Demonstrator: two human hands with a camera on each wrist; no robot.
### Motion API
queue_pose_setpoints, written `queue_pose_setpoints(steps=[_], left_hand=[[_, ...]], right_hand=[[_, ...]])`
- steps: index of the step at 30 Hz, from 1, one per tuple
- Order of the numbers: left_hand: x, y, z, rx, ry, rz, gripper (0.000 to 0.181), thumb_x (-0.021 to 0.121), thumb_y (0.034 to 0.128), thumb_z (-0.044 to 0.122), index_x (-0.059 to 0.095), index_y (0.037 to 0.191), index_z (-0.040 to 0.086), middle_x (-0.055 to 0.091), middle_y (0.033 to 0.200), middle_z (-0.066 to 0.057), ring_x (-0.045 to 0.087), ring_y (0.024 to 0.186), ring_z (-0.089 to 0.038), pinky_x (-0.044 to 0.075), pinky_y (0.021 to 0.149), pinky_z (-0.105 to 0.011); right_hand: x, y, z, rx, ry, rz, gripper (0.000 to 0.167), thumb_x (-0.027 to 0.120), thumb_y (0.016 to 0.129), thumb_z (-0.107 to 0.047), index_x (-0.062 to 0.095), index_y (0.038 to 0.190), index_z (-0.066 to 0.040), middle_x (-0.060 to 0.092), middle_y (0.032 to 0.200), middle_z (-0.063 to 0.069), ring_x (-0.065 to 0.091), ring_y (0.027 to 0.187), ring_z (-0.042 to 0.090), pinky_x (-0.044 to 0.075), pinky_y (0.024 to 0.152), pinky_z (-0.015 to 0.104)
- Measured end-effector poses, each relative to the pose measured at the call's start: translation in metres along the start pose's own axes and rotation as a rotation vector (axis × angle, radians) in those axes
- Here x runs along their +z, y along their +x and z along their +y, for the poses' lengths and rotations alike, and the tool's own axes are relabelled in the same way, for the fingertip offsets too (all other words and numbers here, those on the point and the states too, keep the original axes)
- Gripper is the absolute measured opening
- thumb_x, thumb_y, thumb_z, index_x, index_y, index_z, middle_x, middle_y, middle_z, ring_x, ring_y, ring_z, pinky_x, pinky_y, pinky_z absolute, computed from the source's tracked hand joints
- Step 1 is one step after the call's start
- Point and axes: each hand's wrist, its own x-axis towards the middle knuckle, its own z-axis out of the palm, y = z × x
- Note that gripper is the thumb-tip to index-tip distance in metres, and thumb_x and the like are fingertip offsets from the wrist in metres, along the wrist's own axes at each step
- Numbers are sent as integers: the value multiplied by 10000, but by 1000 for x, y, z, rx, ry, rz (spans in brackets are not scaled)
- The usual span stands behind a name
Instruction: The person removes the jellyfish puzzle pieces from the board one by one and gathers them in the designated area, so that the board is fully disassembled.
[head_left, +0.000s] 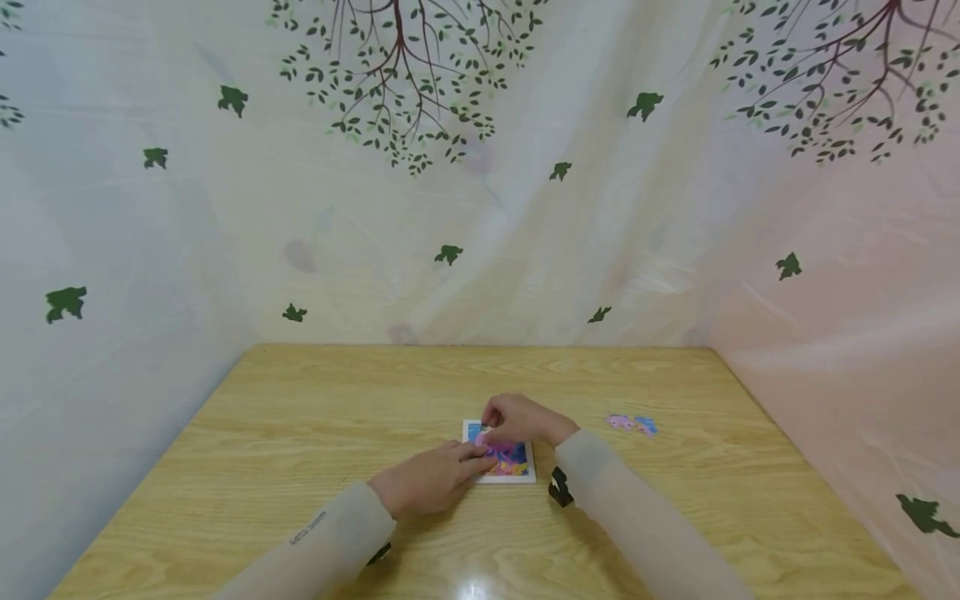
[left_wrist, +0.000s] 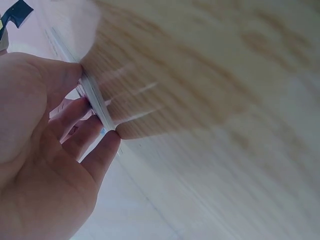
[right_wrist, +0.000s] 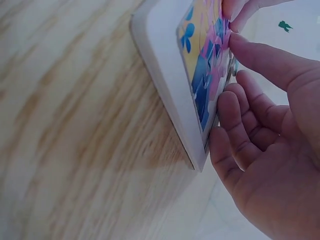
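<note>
A small jigsaw puzzle (head_left: pixel 512 457) in pink, blue and yellow lies in a white-bordered tray (right_wrist: pixel 167 65) on the table. My left hand (head_left: pixel 435 478) reaches over the tray's left side, its fingers resting on the picture. In the left wrist view, the thumb and fingertips of that hand (left_wrist: pixel 50 125) touch the tray's edge. Over the upper part of the puzzle, my right hand (head_left: pixel 521 419) has curled fingers and pinches a small puzzle piece (right_wrist: pixel 234 66), mostly hidden between thumb and forefinger. The fingers' lower knuckles come close to the tray's border.
A few loose puzzle pieces (head_left: pixel 632 424), pink and blue, lie to the right of the tray. The wooden table (head_left: pixel 300 417) is bordered at the back and sides by a pale curtain (head_left: pixel 495 217) printed with leaves and branches.
</note>
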Motion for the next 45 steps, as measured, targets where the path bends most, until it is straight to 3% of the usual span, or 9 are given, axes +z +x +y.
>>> queue_pose_setpoints(steps=[12,19,27,31,35,45], left_hand=[[3,1,-1,-23,-29,-7,412,459,1103,151,519,1503,75,524,1492,-118,573,1281,-280,465,1097,-376],[4,-1,-1,0,-15,11,401,465,1097,132,536,1487,68,531,1477,-120,593,1233,-274,485,1070,-370],[7,-1,-3,22,-10,44,388,481,1089,132,557,1463,58,556,1444,-137,596,1233,-303,495,1059,-402],[6,-1,-2,-14,-45,3,407,451,1104,150,526,1497,75,528,1484,-132,569,1281,-313,474,1086,-422],[3,0,-1,-51,-63,-30,416,441,1107,150,514,1513,98,515,1499,-120,555,1299,-302,456,1105,-413],[5,-1,0,-28,-70,25,394,462,1095,129,552,1476,84,560,1438,-146,584,1246,-322,484,1071,-424]], right_hand=[[-1,0,0,-1,56,10,280,797,915,-215,628,1080,-64,650,990,6,601,895,138,541,848,333],[3,4,4,-31,103,15,187,735,966,-208,604,1060,-114,662,957,-19,608,853,123,533,785,308],[-2,1,10,-84,90,17,187,651,1010,-177,637,1192,-142,672,913,-25,614,780,120,522,716,291],[-11,-5,18,-88,83,43,207,623,1022,-203,680,1215,-154,670,969,-19,605,849,118,514,758,305],[-22,-16,28,-79,149,51,200,617,1032,-215,671,1208,-136,688,969,20,636,870,148,530,780,330],[-51,-48,59,-37,285,74,186,640,1026,-173,663,1159,-44,702,951,99,703,899,290,595,852,443]])
